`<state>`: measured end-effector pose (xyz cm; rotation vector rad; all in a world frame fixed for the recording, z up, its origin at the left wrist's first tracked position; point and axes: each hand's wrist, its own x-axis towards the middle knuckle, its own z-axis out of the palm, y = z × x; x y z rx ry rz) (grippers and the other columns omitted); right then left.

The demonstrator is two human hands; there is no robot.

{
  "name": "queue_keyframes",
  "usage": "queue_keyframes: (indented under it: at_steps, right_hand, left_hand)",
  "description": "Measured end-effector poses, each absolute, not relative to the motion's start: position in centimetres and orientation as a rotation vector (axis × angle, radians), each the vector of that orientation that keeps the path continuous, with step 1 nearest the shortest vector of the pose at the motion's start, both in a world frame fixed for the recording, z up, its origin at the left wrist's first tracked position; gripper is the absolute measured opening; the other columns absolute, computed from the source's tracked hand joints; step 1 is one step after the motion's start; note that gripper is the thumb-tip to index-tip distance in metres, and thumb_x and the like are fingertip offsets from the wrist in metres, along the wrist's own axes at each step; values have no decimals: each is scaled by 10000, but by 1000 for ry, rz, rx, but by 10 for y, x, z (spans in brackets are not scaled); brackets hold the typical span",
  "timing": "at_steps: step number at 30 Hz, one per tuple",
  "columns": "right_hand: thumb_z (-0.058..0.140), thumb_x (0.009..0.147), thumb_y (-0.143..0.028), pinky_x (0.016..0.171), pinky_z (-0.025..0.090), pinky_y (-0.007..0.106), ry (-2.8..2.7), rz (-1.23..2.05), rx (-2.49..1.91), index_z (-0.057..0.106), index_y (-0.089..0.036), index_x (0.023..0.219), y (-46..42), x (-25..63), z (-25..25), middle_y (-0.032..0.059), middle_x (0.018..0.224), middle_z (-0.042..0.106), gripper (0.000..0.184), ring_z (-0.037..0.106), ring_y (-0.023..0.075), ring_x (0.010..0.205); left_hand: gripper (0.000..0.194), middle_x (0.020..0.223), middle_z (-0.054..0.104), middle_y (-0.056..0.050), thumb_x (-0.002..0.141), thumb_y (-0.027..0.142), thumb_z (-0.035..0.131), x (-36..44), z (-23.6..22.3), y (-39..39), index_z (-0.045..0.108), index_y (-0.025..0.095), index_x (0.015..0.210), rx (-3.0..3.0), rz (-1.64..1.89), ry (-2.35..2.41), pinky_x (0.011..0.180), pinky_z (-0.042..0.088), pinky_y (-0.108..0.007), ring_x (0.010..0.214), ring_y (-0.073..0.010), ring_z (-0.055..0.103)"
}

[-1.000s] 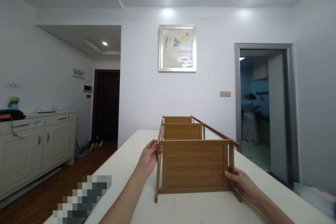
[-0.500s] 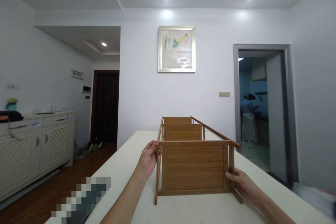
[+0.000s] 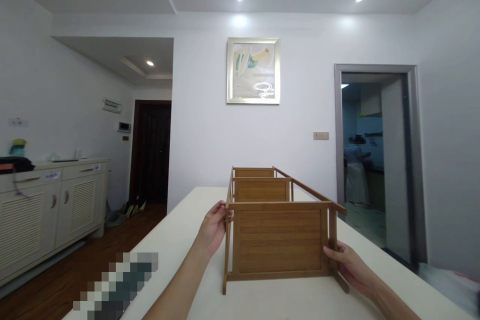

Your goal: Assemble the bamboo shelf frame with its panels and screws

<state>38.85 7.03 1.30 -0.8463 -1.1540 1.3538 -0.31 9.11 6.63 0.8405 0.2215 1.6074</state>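
A brown wooden shelf rack [image 3: 279, 240] lies on its side on the white table [image 3: 210, 300], its panels standing upright one behind another. Around the rack's left side frame, near the upper corner, are the fingers of my left hand [image 3: 213, 227]; part of them is hidden behind the wood. My right hand [image 3: 347, 262] grips the right side frame lower down, with the thumb in front, toward the nearest panel. The rack's far end points at the wall.
A pixelated dark object [image 3: 123, 285] is at the table's left edge. Left of the table stands a white cabinet [image 3: 67, 210] with things on top. Through the doorway [image 3: 375, 67] on the right, a person [image 3: 354, 175] stands at a counter.
The near end of the rack has shifted very slightly to the right, with both hands still on it. The view has also moved a little.
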Motion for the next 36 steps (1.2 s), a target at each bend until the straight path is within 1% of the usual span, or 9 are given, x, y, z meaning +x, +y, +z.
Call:
queue_keyframes:
  at_steps: [4,8,13,18,24,27,30,33,36]
  right_hand:
    - [827,682,-243,931,573,420,-1146,1370,-845,697,-178,973,71,389,11,106,1148,713,325,644,322,1111]
    - [831,675,-266,924,577,421,-1141,1359,-862,689,-176,1031,74,390,11,113,1130,719,393,660,325,1081]
    - [858,630,-237,950,567,414,-1126,1349,-865,677,-182,1078,76,392,12,103,1151,712,486,648,321,1103]
    - [868,608,-235,915,587,430,-1136,1332,-869,684,-182,1044,76,393,13,109,1108,727,477,656,342,1082]
    - [874,592,-244,890,596,460,-1134,1345,-877,695,-180,987,77,394,13,113,1031,748,438,671,360,1041]
    - [871,598,-228,911,588,449,-1118,1361,-866,696,-190,977,77,393,13,100,1055,744,419,665,348,1060]
    - [867,606,-215,926,582,438,-1116,1363,-857,694,-195,983,77,392,12,95,1094,734,415,653,340,1089]
    - [866,612,-218,932,578,444,-1118,1366,-857,691,-190,1007,78,393,11,101,1090,734,433,657,341,1080]
    - [861,623,-224,936,573,450,-1122,1363,-863,683,-183,1042,78,393,11,106,1081,736,457,663,337,1069]
  left_hand:
    - [259,784,686,-17,702,177,812,-4,65,92,671,168,918,838,1612,216,608,526,-220,694,-131,663]
    - [353,830,693,-21,715,169,795,-5,66,91,664,189,1042,828,1602,216,622,533,-241,700,-134,662]
    - [279,803,697,-21,680,153,815,-4,67,90,676,173,921,824,1605,216,621,526,-237,690,-135,663]
    - [262,768,695,-15,657,168,837,-1,68,90,675,168,863,817,1618,222,613,521,-228,688,-137,667]
    - [260,739,684,-12,651,184,846,0,69,89,673,159,843,811,1619,218,587,511,-212,664,-127,660]
    - [261,736,685,-12,641,176,851,1,70,88,674,158,832,816,1610,217,591,514,-211,658,-123,657]
    - [261,739,688,-12,630,163,854,1,70,88,677,160,821,820,1607,218,599,518,-214,659,-123,657]
    - [243,746,690,-13,646,146,839,0,70,88,681,163,830,823,1606,223,602,515,-213,670,-125,659]
    - [262,760,692,-14,662,143,827,0,70,87,684,168,880,820,1606,227,609,514,-216,669,-120,656]
